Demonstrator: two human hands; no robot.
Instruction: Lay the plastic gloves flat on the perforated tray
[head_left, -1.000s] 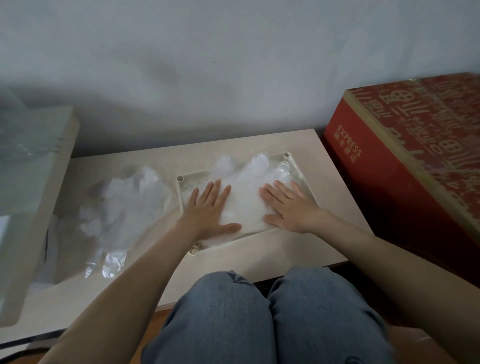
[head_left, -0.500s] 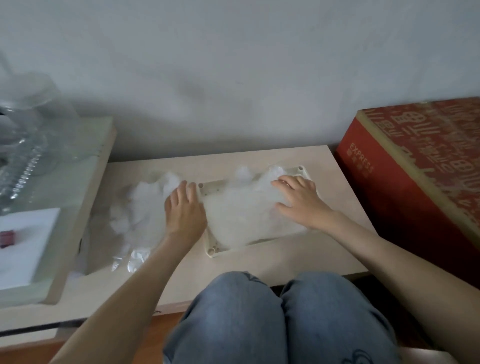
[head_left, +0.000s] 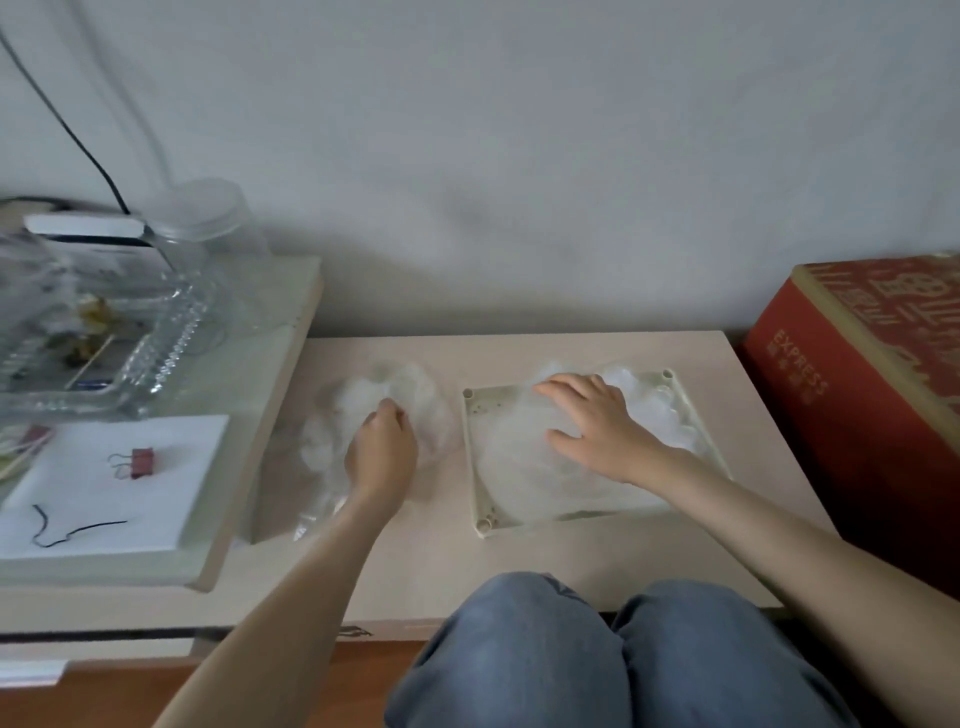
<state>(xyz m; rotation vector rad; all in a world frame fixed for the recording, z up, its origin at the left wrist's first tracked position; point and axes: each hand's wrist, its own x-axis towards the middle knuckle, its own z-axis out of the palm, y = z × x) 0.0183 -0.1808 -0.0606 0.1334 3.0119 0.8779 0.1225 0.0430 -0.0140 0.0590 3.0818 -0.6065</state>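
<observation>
- Left fingers (head_left: 390, 414) curl down into the loose glove pile (head_left: 343, 421), tips tucked into the film. They appear to pinch a sheet, but the knuckles hide the contact.
- Right fingers (head_left: 563, 387) lie spread and nearly straight, pressing the laid gloves (head_left: 519, 467) onto the perforated tray (head_left: 470, 457). They grip nothing.
- Change: a second ago both palms press flat on the tray. The left hand (head_left: 382, 452) is now off the tray's left rim and on the pile just beside it. The right hand (head_left: 597, 431) stays as anchor, nearer the far rim.
- Reading: the current layer looks flattened, and the next glove is probably being fetched.
- Gloves: thin, translucent, cloudy-white film, puffy and crumpled in the pile, smoother on the tray.
- Tray: rigid cream plastic, squarish, with a raised rim, corner posts and small holes along the left edge.
- Both sit on a pale low table (head_left: 519, 566), with a red cardboard box (head_left: 831, 415) to the right.
</observation>
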